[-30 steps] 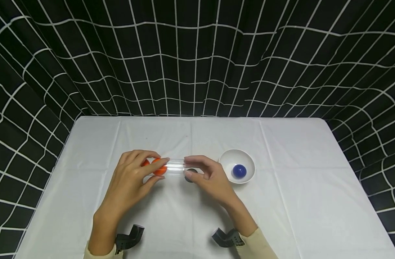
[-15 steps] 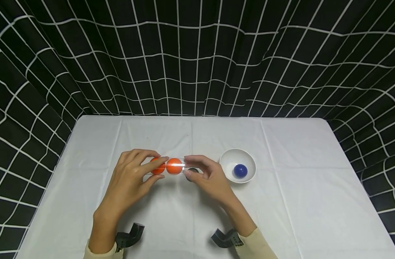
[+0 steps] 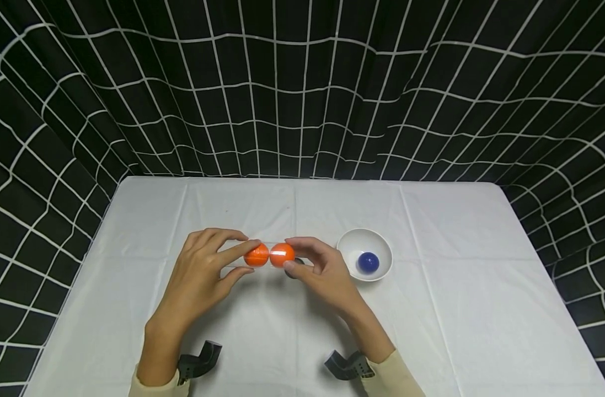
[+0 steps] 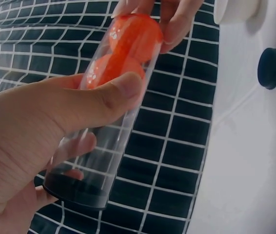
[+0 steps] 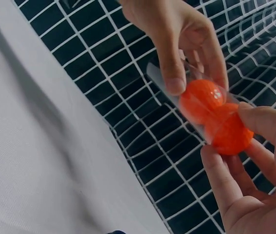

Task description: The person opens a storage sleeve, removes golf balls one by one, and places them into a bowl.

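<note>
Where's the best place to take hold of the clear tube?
Probably around the clear tube near its dark end, from the left: it's a straight cylinder, the left hand grips that side, and the orange balls sit toward the other end by the right hand.

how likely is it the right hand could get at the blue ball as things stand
Probably yes, once it lets go: the right hand grips one end of the clear tube, but the white bowl sits just to its right and nothing covers the blue ball inside.
</note>
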Motion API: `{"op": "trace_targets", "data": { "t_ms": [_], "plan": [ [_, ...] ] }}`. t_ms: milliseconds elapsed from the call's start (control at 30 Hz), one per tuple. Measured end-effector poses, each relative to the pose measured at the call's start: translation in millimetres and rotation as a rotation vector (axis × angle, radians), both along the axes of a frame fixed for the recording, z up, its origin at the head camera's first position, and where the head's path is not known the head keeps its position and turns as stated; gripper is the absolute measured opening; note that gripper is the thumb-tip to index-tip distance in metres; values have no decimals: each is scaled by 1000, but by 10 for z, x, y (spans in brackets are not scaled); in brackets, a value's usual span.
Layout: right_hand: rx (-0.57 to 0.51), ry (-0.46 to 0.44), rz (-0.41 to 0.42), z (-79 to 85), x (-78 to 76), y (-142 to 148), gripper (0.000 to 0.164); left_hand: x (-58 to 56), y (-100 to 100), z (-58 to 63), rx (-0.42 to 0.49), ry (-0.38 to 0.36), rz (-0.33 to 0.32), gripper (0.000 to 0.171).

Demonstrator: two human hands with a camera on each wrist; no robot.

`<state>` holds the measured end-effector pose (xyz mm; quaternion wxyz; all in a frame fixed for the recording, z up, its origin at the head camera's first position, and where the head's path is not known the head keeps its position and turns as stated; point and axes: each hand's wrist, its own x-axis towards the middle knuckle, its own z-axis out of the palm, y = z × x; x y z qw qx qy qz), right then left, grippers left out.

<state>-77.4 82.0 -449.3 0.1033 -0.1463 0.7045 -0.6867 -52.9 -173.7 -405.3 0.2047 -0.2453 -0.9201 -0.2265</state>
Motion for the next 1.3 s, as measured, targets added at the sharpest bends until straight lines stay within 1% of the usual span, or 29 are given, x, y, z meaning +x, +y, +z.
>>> {"op": "trace_targets", "data": {
  "t_ms": [200,433,533,600,767,967,1100,1300],
  "plan": [
    [-8,-18,-7,48,0,43,44,-2,-7,-24,36,-12,-7,48],
    [36,1,-29,89,-2,114,40,-15,-32,-52,57,-38,4,48],
    [33,6,-28,99,-5,146,39,-32,-46,-72,74,-48,8,48],
    [30,17,-34,108,-13,175,39,-46,-45,-84,98,-62,-1,48],
    [41,43,-82,123,-48,286,39,-69,-19,-96,146,-102,-32,48],
    [52,55,-154,142,-101,455,41,-72,-13,-94,151,-121,-32,49],
    [74,57,-193,163,-133,586,40,-69,-16,-98,174,-132,-35,50],
    [138,41,-213,186,-166,775,41,-74,-11,-120,191,-133,-55,50]
  ]
}}
